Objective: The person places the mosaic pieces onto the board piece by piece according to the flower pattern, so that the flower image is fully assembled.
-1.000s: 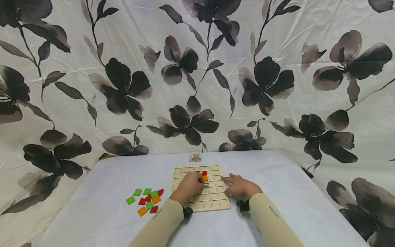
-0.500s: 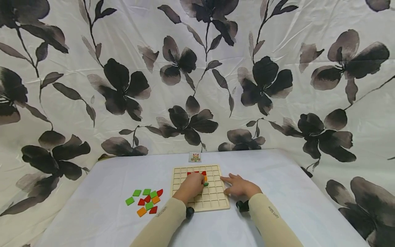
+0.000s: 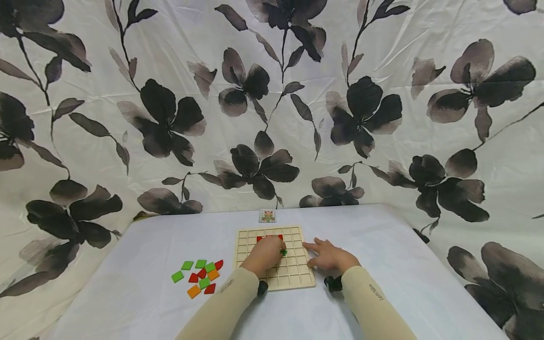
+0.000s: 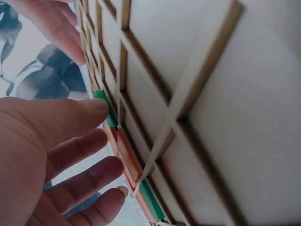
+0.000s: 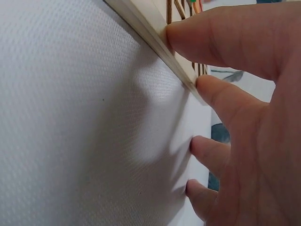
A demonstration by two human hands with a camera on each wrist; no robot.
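My left hand (image 3: pixel 267 252) is over the wooden grid board (image 3: pixel 297 282), its thumb and forefinger at a small green tile (image 4: pixel 112 113) that they pinch by its edge. In the head view this green tile (image 3: pixel 284 252) peeks out beside the fingertips, low in a cell. Past it, the left wrist view has an orange tile (image 4: pixel 129 153) and another green tile (image 4: pixel 151 200) set in the grid. Red tiles (image 3: pixel 259 239) lie in a farther row, partly hidden by the hand. My right hand (image 3: pixel 331 255) rests at the board's right edge, thumb and forefinger touching the rim (image 5: pixel 157 44), other fingers on the cloth.
Loose tiles lie left of the board: green (image 3: pixel 177 276), orange (image 3: pixel 193 292) and red (image 3: pixel 209 288) ones, several in all. A small card with a coloured pattern (image 3: pixel 267 216) lies beyond the board. A floral curtain (image 3: pixel 250 174) hangs behind the white table (image 3: pixel 144 245).
The left hand has shifted slightly right over the board, and the green tile has gone from a thin edge-on look to sitting lower at its cell. The right hand stays put.
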